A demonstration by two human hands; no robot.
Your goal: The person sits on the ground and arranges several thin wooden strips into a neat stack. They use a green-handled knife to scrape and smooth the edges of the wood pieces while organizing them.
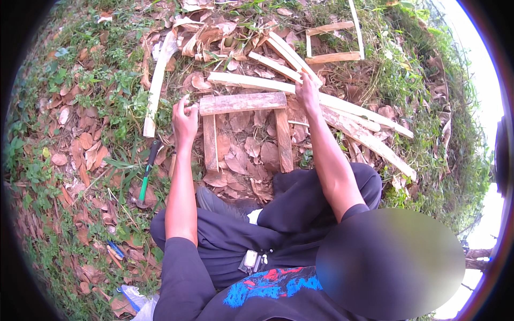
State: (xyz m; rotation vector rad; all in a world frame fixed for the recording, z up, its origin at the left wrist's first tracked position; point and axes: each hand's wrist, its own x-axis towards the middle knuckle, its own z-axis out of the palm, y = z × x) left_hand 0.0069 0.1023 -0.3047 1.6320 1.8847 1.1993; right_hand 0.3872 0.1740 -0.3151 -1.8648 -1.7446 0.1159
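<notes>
A wooden frame piece lies on the leaves before me: a rough crosspiece [243, 103] across two legs, the left leg [210, 143] and the right leg [284, 140]. My left hand [185, 122] is just beside the crosspiece's left end, thumb and forefinger apart, the other fingers curled. Nothing shows in its grip. My right hand [307, 95] is beyond the crosspiece's right end, over long pale wooden strips [251, 82]. Its fingers look bent together at the strips; whether they pinch anything is too small to tell.
A joined wooden frame [333, 57] lies at the far right. One pale board [159, 85] rests left of my left hand. A green-and-black-handled tool [147, 174] lies in the grass, with a small blue object [115, 250] nearer me. Dry leaves and weeds cover the ground.
</notes>
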